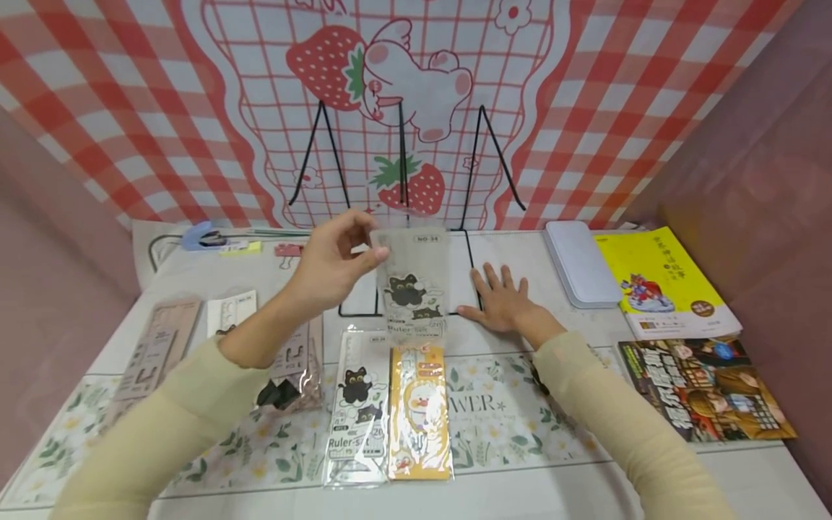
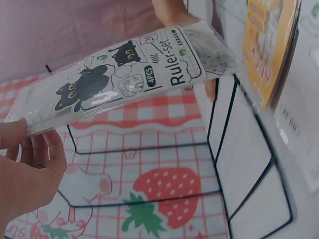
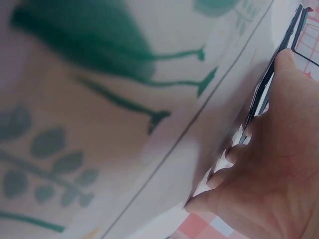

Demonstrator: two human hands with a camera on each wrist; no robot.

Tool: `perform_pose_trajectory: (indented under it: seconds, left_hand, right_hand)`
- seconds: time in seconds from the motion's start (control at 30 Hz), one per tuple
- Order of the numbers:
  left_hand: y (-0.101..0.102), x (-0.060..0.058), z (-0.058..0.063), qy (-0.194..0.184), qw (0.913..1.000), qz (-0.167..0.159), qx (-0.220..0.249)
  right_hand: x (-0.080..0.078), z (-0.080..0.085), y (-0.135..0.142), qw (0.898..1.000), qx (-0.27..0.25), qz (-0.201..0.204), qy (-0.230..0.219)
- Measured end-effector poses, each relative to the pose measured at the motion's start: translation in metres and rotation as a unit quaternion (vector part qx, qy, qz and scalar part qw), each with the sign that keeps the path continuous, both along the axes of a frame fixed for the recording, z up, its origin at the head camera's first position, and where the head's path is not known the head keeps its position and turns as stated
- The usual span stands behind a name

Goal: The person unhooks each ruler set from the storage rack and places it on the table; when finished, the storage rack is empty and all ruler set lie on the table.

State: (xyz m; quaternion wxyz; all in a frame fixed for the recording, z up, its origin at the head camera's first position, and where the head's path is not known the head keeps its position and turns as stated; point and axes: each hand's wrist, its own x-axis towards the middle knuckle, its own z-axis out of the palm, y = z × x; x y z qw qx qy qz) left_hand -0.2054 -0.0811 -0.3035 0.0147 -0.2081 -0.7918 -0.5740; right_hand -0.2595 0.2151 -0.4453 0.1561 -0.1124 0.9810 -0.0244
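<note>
My left hand (image 1: 334, 260) pinches the upper left edge of a clear ruler-set packet (image 1: 416, 289), which is raised in front of a black wire rack (image 1: 335, 156). Black cats and the words "Ruler-set" show on the packet in the left wrist view. My right hand (image 1: 503, 300) lies with spread fingers on the white tabletop, beside the right side of the rack's base, holding nothing. Below the raised packet, a second ruler-set packet (image 1: 357, 404) lies next to an orange packet (image 1: 419, 419) with a duck print.
On the left lie a pinkish packet (image 1: 156, 347), another partly hidden by my left arm, and a red binder clip (image 1: 288, 250). A pale case (image 1: 581, 263), a yellow book (image 1: 669, 282) and a dark-covered book (image 1: 708, 390) sit on the right. Checked cloth (image 1: 585, 108) hangs behind.
</note>
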Motion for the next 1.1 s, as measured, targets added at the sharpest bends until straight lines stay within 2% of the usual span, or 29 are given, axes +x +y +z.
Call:
perform_pose_trajectory:
  seconds: [0.13, 0.23, 0.37, 0.53, 0.63, 0.77, 0.9, 1.0, 1.1]
  left_hand:
    - [0.009, 0.008, -0.01, -0.041, 0.9991, -0.006, -0.006]
    - [0.022, 0.013, -0.023, -0.09, 0.9959, -0.004, 0.003]
    - [0.044, 0.018, -0.046, -0.172, 0.9849, -0.003, 0.021]
    - [0.068, 0.022, -0.073, -0.243, 0.969, -0.025, 0.038]
    - [0.078, 0.021, -0.087, -0.265, 0.9627, -0.04, 0.037]
    - [0.087, 0.017, -0.098, -0.292, 0.9558, -0.036, 0.009]
    - [0.09, 0.016, -0.103, -0.321, 0.9461, -0.034, -0.032]
    - [0.091, 0.017, -0.104, -0.332, 0.941, -0.045, -0.05]
    - [0.091, 0.017, -0.106, -0.327, 0.9409, -0.049, -0.073]
  right_hand:
    - [0.0, 0.001, 0.0, 1.0, 0.004, 0.001, 0.0]
    - [0.001, 0.003, 0.0, 1.0, 0.011, 0.002, -0.003]
    - [0.002, 0.005, 0.001, 1.0, 0.012, 0.004, -0.009]
    - [0.001, 0.007, 0.002, 1.0, 0.001, 0.008, -0.02]
    - [0.0, 0.007, 0.002, 1.0, -0.005, 0.01, -0.019]
    - [-0.002, 0.007, 0.001, 1.0, -0.009, 0.009, -0.025]
    - [-0.005, 0.006, 0.001, 1.0, -0.004, 0.01, -0.027]
    - [-0.005, 0.005, 0.002, 1.0, 0.0, 0.011, -0.022]
    - [-0.005, 0.006, 0.003, 1.0, 0.001, 0.014, -0.019]
